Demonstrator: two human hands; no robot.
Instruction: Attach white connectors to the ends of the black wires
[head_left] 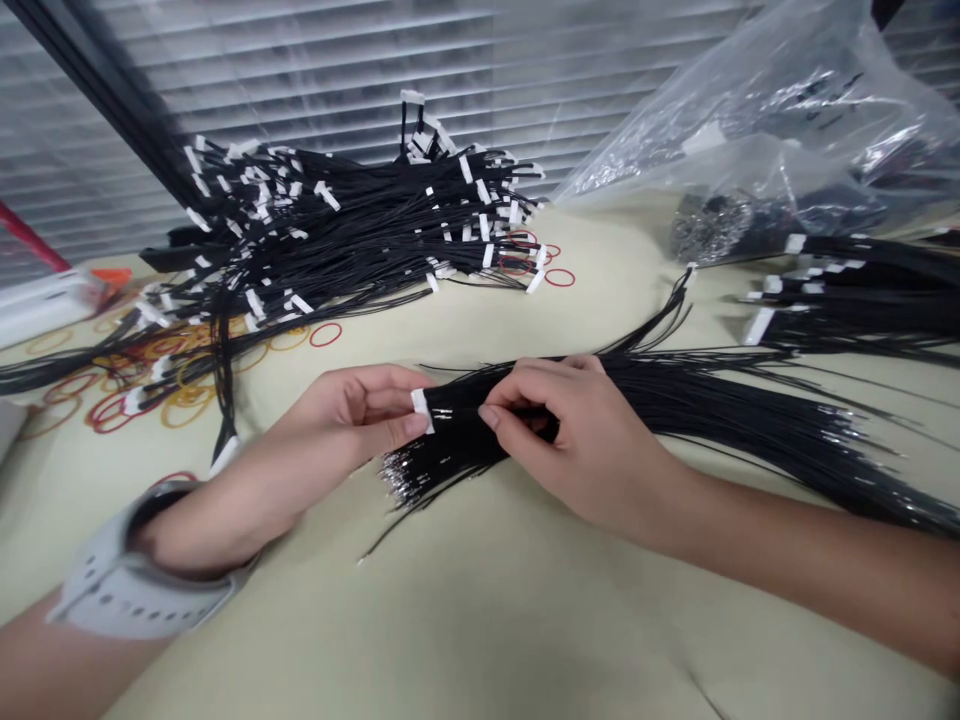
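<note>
My left hand (360, 415) pinches a small white connector (422, 408) between thumb and fingers. Just to its right, my right hand (577, 430) is closed in a pinch on a thin black wire, whose bare metal tip (444, 413) points at the connector. A small gap shows between tip and connector. Under both hands lies a thick bundle of loose black wires (720, 405) with shiny metal terminals (405, 478) at its left end and more at the right end. My right fingers partly hide the wires they hold.
A large pile of black cables with white connectors (352, 220) lies at the back left, beside scattered red and yellow rubber bands (187, 400). More connectorized cables (877, 300) lie at the right. Behind them stands a clear plastic bag (787, 130) in front of window blinds (360, 60).
</note>
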